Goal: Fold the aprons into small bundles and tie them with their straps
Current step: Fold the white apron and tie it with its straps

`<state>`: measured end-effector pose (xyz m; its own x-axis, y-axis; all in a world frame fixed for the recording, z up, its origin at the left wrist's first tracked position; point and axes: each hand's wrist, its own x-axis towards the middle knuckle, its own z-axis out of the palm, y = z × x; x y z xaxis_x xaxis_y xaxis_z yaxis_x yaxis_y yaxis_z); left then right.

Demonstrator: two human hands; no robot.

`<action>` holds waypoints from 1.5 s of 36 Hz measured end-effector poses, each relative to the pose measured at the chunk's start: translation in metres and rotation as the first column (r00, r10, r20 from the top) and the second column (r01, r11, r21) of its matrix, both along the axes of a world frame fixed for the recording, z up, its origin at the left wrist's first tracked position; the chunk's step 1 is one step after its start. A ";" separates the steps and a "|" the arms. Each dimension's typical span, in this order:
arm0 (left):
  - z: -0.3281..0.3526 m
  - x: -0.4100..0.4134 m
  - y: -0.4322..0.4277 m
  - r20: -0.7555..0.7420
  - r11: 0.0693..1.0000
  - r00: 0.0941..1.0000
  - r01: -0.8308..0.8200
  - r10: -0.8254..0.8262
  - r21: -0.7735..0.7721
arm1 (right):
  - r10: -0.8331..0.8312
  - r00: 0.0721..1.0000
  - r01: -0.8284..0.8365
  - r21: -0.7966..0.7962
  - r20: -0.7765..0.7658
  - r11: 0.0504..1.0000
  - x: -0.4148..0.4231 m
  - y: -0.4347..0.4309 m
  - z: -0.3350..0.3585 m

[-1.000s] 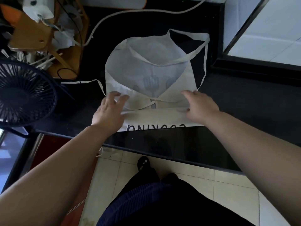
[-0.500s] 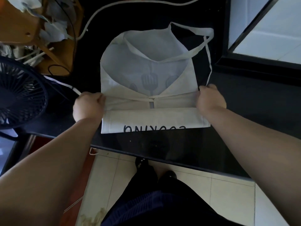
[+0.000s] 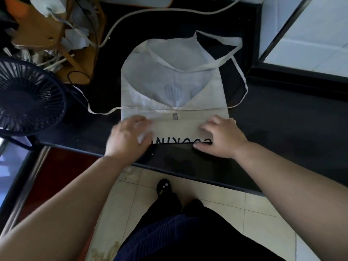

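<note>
A pale cream apron (image 3: pixel 175 80) lies flat on the black counter (image 3: pixel 282 125), its near end folded into a band printed with upside-down black letters (image 3: pixel 180 141). The neck strap (image 3: pixel 216 63) loops off the far right corner. One waist strap (image 3: pixel 98 111) trails left and another (image 3: pixel 243 81) curves along the right side. My left hand (image 3: pixel 130 136), blurred by motion, grips the band's left end. My right hand (image 3: pixel 220 136) grips the right end, fingers curled on top and thumb at the near edge.
A dark blue fan (image 3: pixel 28 97) stands at the counter's left end. Behind it is a wooden stand (image 3: pixel 47 25) cluttered with paper and wires. A white cable (image 3: pixel 150 14) runs across the back. A raised black ledge (image 3: pixel 301 80) borders the right. The counter's front edge (image 3: pixel 188 166) is just below my hands.
Both hands came in from the apron's side edges onto the folded band near the counter edge. The left waist strap now lies loose to the left.
</note>
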<state>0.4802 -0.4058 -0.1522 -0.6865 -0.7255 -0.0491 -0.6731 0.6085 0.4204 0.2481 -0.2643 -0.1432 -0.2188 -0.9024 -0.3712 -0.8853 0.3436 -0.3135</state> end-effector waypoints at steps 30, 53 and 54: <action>0.011 0.012 -0.041 0.205 0.917 0.947 -0.297 0.247 0.267 | 0.058 0.957 -0.003 0.188 -0.285 0.982 -0.022 -0.018 0.018; -0.009 0.018 -0.002 0.033 0.974 0.987 -0.163 0.160 0.155 | -0.033 0.998 0.036 0.070 -0.045 0.997 -0.026 0.003 0.003; -0.006 0.022 -0.005 0.074 0.972 0.990 -0.131 0.119 0.195 | -0.077 0.997 0.078 0.076 -0.023 0.994 -0.028 0.002 0.007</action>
